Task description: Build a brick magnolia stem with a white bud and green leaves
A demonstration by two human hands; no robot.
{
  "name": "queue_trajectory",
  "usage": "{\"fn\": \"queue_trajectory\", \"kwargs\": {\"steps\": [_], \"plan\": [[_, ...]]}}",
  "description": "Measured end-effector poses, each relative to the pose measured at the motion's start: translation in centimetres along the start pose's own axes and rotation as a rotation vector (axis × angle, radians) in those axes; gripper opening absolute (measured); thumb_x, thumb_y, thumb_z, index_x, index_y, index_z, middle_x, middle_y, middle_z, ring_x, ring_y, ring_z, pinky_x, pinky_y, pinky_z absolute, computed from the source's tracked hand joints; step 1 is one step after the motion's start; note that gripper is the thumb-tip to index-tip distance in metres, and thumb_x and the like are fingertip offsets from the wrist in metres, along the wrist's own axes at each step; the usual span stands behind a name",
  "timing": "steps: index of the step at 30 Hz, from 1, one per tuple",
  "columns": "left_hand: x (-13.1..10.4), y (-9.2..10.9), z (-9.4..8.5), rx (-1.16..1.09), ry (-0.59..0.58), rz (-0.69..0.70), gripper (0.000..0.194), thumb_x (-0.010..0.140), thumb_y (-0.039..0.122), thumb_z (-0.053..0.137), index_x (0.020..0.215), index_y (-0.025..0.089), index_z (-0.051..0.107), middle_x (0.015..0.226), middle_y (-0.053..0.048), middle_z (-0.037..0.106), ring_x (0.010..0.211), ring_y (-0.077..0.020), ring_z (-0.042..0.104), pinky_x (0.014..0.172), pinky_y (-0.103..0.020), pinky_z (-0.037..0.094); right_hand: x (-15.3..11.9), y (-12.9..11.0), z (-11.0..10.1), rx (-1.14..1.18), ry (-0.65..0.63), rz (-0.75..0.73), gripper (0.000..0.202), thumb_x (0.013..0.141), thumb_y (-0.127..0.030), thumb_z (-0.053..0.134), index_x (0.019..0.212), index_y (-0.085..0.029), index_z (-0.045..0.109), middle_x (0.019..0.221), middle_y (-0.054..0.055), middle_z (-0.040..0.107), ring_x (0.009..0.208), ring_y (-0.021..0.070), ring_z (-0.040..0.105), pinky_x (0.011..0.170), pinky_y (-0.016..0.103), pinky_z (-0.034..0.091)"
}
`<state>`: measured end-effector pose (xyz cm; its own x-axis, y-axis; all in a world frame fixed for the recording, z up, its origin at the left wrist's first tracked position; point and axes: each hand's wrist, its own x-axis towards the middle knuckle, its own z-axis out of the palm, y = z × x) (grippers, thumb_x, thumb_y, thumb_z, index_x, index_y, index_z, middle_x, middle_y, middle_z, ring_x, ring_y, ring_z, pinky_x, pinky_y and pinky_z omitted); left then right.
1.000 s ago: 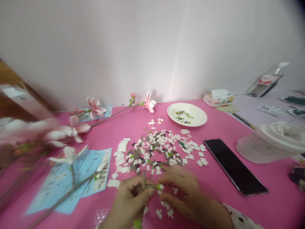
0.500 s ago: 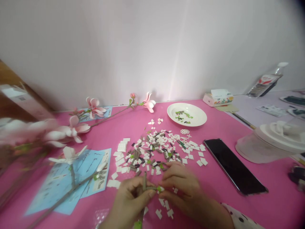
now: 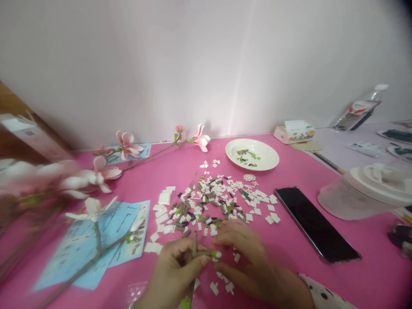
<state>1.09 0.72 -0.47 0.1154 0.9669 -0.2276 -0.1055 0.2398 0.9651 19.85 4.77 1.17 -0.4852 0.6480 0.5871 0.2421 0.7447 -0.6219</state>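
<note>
My left hand [image 3: 180, 268] is closed round a brown-grey toy branch [image 3: 195, 244], built of small rods, with the thumb pressed along it. One arm of the branch points up; another points right and ends in a green and white tip [image 3: 216, 254]. Lower down, a green piece [image 3: 186, 303] shows on the branch near the bottom edge. My right hand [image 3: 246, 257] is open just right of the tip, fingers and thumb apart, holding nothing I can see. Beyond both hands spreads a pile of small white, brown, black and green building pieces [image 3: 209, 201].
A white plate [image 3: 272, 162] with green and brown bits stands behind the pile. To the right lie a black phone [image 3: 317, 223] and a lidded tub [image 3: 344, 201]. Built magnolia branches [image 3: 106, 246] and blue instruction sheets [image 3: 86, 279] occupy the left. A tissue box [image 3: 294, 131] sits by the wall.
My right fingers have come off the tip of the branch and spread apart, so its white end now shows. My left hand keeps its hold in nearly the same place.
</note>
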Motion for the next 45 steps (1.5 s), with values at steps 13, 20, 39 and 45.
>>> {"fn": "queue_trajectory", "kwargs": {"steps": [13, 20, 39, 45], "plan": [[0.09, 0.22, 0.16, 0.034, 0.001, -0.015, 0.040, 0.066, 0.048, 0.075, 0.056, 0.017, 0.053, 0.048, 0.007, 0.038, 0.046, -0.0084, 0.031, 0.046, -0.021, 0.023, 0.49, 0.34, 0.09, -0.017, -0.006, -0.068, 0.019, 0.088, -0.035, 0.063, 0.082, -0.017, 0.065, 0.069, 0.003, 0.064, 0.070, 0.0166, 0.058, 0.075, 0.036, 0.050], [0.01, 0.25, 0.27, 0.018, 0.001, -0.007, 0.039, 0.065, 0.048, 0.076, 0.056, 0.016, 0.057, 0.048, 0.006, 0.040, 0.046, -0.0080, 0.031, 0.045, -0.021, 0.022, 0.30, 0.32, 0.15, -0.008, -0.017, -0.034, 0.017, 0.087, -0.034, 0.063, 0.081, -0.018, 0.064, 0.070, 0.003, 0.064, 0.071, 0.0170, 0.057, 0.077, 0.036, 0.049], [-0.03, -0.25, 0.03, 0.066, -0.017, -0.001, 0.035, 0.068, 0.045, 0.075, 0.057, 0.016, 0.058, 0.050, 0.006, 0.038, 0.047, -0.0087, 0.030, 0.047, -0.022, 0.022, 0.36, 0.22, 0.15, 0.002, -0.027, -0.040, 0.021, 0.089, -0.034, 0.061, 0.074, -0.018, 0.062, 0.069, 0.003, 0.062, 0.071, 0.0167, 0.056, 0.073, 0.034, 0.048], [-0.12, -0.14, 0.09, 0.069, -0.004, 0.007, 0.033, 0.068, 0.046, 0.074, 0.059, 0.016, 0.062, 0.049, 0.006, 0.039, 0.047, -0.0087, 0.029, 0.046, -0.022, 0.022, 0.15, -0.15, -0.01, 0.030, -0.021, 0.014, 0.017, 0.083, -0.033, 0.068, 0.087, -0.017, 0.061, 0.079, 0.005, 0.064, 0.079, 0.0202, 0.058, 0.076, 0.037, 0.048]]}}
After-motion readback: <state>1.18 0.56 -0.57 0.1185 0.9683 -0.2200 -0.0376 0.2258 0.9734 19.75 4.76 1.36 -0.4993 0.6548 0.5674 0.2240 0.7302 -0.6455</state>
